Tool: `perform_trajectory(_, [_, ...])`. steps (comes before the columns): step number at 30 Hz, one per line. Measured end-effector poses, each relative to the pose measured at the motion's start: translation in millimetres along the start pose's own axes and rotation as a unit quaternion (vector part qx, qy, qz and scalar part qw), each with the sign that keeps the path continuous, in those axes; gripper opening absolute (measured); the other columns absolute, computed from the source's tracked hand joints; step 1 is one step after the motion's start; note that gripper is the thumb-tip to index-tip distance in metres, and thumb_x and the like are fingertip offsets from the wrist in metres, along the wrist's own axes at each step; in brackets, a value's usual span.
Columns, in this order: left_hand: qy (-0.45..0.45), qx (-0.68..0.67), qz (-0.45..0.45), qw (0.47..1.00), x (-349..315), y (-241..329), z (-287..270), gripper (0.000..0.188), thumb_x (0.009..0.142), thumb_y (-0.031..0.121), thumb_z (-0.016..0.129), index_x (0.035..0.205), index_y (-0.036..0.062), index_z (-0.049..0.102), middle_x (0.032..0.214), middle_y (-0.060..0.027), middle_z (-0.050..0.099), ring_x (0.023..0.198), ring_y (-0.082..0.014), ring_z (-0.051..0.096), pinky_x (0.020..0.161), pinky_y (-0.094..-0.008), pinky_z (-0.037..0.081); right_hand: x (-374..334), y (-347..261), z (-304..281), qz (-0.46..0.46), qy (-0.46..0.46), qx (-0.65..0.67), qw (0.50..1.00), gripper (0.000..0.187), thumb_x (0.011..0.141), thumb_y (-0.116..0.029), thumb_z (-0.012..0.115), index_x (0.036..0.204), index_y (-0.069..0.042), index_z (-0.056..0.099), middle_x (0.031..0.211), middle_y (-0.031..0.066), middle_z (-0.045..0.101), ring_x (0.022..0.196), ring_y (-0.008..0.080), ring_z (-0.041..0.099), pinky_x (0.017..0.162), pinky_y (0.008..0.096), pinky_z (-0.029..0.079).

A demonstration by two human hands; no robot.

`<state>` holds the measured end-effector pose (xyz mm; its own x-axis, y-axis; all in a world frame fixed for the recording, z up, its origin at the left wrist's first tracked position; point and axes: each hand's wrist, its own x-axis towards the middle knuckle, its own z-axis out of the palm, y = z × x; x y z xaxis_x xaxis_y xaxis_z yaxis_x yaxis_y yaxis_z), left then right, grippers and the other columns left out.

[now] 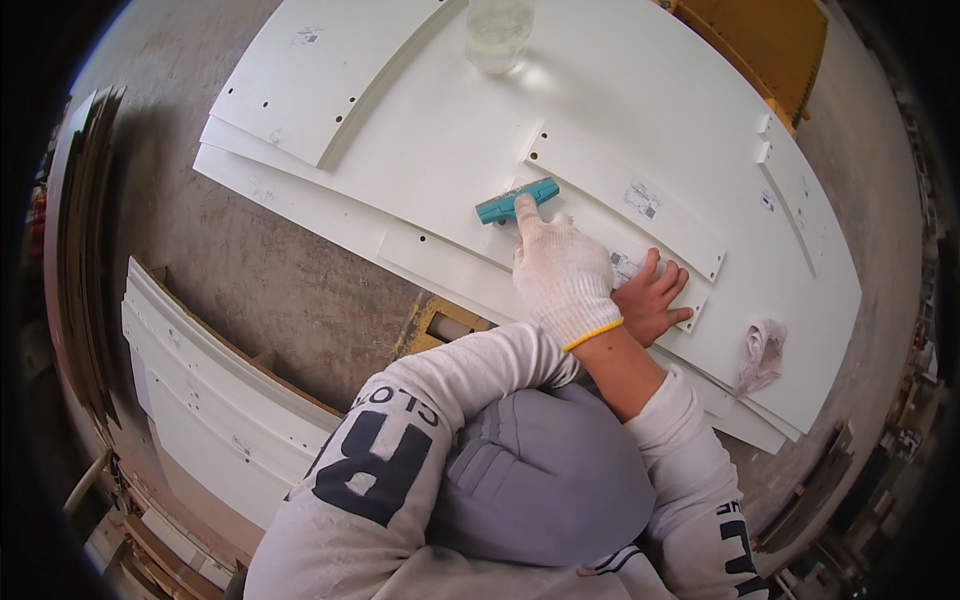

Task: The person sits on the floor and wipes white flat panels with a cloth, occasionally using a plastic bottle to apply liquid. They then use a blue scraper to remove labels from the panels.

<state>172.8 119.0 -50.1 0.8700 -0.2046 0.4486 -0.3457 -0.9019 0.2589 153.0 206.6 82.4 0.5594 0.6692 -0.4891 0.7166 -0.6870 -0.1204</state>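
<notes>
My arms cross in front of me. My right hand (564, 262), in a white knit glove with a yellow cuff, is closed on a short teal hand tool (517, 201), its index finger laid over the top. The tool rests at the end of a narrow white strip (585, 232); its working side is hidden. My bare left hand (652, 297) reaches under the right forearm and lies with fingers spread on the near end of that strip. Just beyond lies another white strip (626, 203) with holes and a printed label.
A clear container (499, 38) stands on the large white panel (430, 160) at the far side. A crumpled pale rag (764, 354) lies to the right. More white boards (225, 405) are stacked at lower left. An orange-yellow metal structure (757, 45) stands at the far right.
</notes>
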Motion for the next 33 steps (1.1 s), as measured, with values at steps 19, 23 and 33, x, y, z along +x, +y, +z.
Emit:
perform_trajectory(19, [-0.051,0.01,-0.001,0.999,-2.2,0.7,1.9,0.05,0.095,0.045,0.053,0.14,0.025,0.063,0.15,-0.0277,0.048,0.142,-0.0449,0.04,0.113,-0.0759,0.023,16.8,-6.9,-8.3,-0.006,-0.008,0.027,1.0,0.05,0.105,-0.033,0.052,0.154,-0.021,0.048,0.12,0.0187,0.066,0.101,0.0343,0.074,0.084,0.0479,0.06])
perform_trajectory(23, [-0.088,-0.021,0.003,0.996,1.7,5.1,11.8,0.057,0.099,0.048,0.048,0.152,0.0301,0.05,0.162,-0.0264,0.037,0.151,-0.0441,0.033,0.117,-0.0754,0.019,17.5,33.3,-10.4,-0.081,0.11,0.095,0.986,0.049,0.103,-0.031,0.057,0.151,-0.02,0.054,0.115,0.0168,0.069,0.1,0.0347,0.072,0.088,0.0463,0.058])
perform_trajectory(33, [-0.108,0.008,-0.193,0.975,-75.5,-88.6,-142.6,0.075,0.083,0.019,0.077,0.152,0.0074,0.05,0.162,-0.0173,0.041,0.153,-0.0384,0.032,0.127,-0.0637,0.013,-103.3,214.2,-48.3,0.153,0.25,0.45,0.843,0.05,0.104,-0.015,0.061,0.15,0.001,0.051,0.09,0.0049,0.064,0.069,0.0147,0.062,0.064,0.032,0.053])
